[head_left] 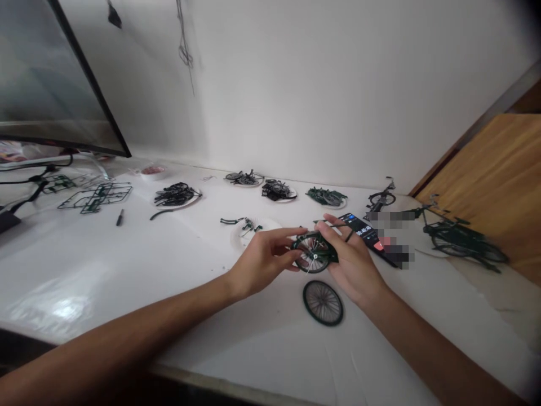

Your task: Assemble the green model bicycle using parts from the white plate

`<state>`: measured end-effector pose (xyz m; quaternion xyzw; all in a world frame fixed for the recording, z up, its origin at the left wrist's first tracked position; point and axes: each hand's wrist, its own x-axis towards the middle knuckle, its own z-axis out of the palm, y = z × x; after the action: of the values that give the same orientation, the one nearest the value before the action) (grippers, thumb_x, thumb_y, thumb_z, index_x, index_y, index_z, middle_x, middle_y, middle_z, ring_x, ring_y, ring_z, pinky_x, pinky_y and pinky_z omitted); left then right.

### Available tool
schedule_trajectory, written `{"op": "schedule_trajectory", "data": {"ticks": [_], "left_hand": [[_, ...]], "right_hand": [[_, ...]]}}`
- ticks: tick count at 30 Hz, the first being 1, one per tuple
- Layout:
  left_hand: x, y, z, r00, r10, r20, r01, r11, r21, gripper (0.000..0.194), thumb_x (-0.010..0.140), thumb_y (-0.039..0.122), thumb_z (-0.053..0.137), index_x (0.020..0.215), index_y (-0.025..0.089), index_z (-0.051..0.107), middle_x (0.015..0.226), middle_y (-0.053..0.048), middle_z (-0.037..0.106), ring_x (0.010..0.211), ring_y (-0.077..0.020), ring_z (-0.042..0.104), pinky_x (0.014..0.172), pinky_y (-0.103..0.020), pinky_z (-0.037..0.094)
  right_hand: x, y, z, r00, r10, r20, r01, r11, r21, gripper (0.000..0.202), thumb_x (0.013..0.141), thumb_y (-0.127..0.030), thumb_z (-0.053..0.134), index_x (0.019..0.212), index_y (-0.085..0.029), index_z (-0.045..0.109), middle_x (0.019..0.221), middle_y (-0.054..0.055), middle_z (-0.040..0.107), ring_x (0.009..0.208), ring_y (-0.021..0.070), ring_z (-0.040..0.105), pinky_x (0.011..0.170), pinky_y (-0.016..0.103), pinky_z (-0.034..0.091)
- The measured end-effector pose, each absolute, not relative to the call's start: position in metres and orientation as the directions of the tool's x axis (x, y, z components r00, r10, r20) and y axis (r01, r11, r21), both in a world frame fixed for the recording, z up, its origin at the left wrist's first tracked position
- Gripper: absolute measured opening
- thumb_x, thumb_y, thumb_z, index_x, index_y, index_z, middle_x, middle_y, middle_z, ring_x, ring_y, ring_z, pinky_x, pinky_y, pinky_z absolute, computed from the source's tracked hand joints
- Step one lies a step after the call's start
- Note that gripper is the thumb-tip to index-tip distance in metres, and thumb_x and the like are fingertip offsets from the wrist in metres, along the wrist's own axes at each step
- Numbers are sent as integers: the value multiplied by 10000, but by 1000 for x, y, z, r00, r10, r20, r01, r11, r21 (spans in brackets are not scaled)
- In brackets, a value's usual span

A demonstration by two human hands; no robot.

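Note:
Between my two hands, above the white table, is a small dark green model bicycle frame with a spoked wheel (311, 252) at its near end. My left hand (264, 256) pinches the wheel's left rim with thumb and fingers. From the other side, my right hand (349, 254) grips the bicycle frame (333, 252), its thumb on top; the palm hides much of the frame. A loose green-rimmed spoked wheel (323, 303) lies flat on the table just below my hands. Behind my left hand, a white plate (239, 239) bears a model handlebar and small metal parts.
Plates of dark bicycle parts (177, 194) and green parts (325, 197) line the back. A phone (372, 239) lies by my right hand. Model bicycles stand at right, one green (462, 237). Green frames (99, 196) and a small screwdriver (120, 217) lie left, near a monitor (54, 79).

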<state>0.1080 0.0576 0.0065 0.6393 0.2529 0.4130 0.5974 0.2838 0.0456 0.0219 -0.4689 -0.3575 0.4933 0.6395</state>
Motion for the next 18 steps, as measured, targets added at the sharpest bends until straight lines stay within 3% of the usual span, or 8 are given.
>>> {"op": "schedule_trajectory", "data": {"ticks": [5,8,10,11,12,14,18], "left_hand": [[111,63,8,445,889,110,-158,-42,986,476,871,215,690,1327,97,621,937,-107,774,826,-199,750,785,-328,636],[108,67,10,399,907,133,-130,-87,988,480,875,240,694,1327,100,621,984,-122,774,870,-226,757,801,-345,637],[106,68,10,377,912,162,-127,-123,984,469,880,256,690,1319,105,628,1044,-132,766,886,-238,758,796,-352,640],[106,68,9,369,912,180,-126,-143,982,459,881,259,689,1310,106,635,1065,-134,762,898,-243,757,794,-351,641],[107,67,9,361,911,200,-125,-166,978,444,881,259,687,1296,106,646,1079,-134,760,916,-249,755,792,-347,641],[108,65,9,341,907,248,-119,-220,968,408,880,254,686,1258,100,670,1102,-134,755,962,-259,746,798,-339,641],[111,60,10,298,899,320,-106,-302,947,341,877,237,690,1189,97,692,1093,-124,757,934,-238,749,818,-327,637]], "right_hand": [[292,54,16,413,904,114,-143,188,-972,565,709,-460,830,1125,-246,514,1057,56,659,1016,244,649,809,390,544],[299,52,22,538,748,388,113,392,-913,585,691,-305,855,1152,-287,494,1225,31,577,1110,203,576,942,370,464],[297,45,28,346,566,748,548,526,-651,396,757,-246,798,1078,-255,567,1119,42,616,1025,216,593,915,396,452],[294,41,30,175,543,821,662,553,-506,278,793,-212,763,1013,-246,596,1023,31,641,973,211,601,904,400,449],[291,38,32,3,540,842,722,581,-376,201,813,-191,744,954,-240,608,929,15,654,912,202,609,879,396,449],[283,32,33,-195,560,805,767,598,-231,157,828,-170,731,911,-233,614,833,-7,664,830,188,611,823,383,439],[276,31,29,-255,562,787,809,570,-145,103,866,-143,677,899,-228,630,822,-10,691,806,188,621,780,380,420]]}}
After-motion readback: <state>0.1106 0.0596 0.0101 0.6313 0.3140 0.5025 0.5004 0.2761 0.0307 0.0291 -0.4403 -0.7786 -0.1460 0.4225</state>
